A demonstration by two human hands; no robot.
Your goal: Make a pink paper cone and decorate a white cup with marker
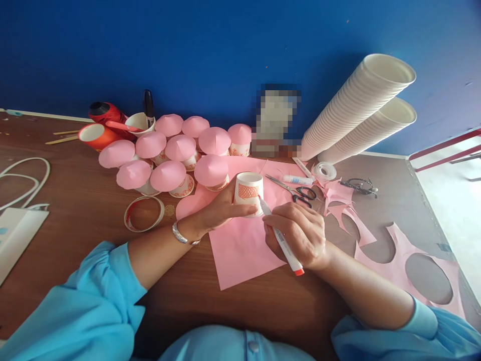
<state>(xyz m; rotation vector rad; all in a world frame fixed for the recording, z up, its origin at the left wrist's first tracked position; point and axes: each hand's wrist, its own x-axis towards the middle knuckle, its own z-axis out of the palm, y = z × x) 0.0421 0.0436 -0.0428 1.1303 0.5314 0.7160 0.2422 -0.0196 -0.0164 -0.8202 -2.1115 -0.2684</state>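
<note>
My left hand point(221, 208) is closed around a small paper cup point(248, 193) with a red pattern, standing upside down on a pink paper sheet point(240, 245). My right hand point(298, 233) grips a white marker with a red end point(281, 240); its tip touches the paper at the cup's base on the right side. A silver bracelet sits on my left wrist. Both sleeves are light blue.
Several cups capped with pink paper cones point(176, 150) cluster behind the left hand. Scissors point(296, 190), a glue tube point(296, 179), a tape roll point(325, 171) and pink offcuts point(398, 260) lie to the right. Two long stacks of white cups point(361, 110) lean on the blue wall. A tape ring point(144, 213) lies at the left.
</note>
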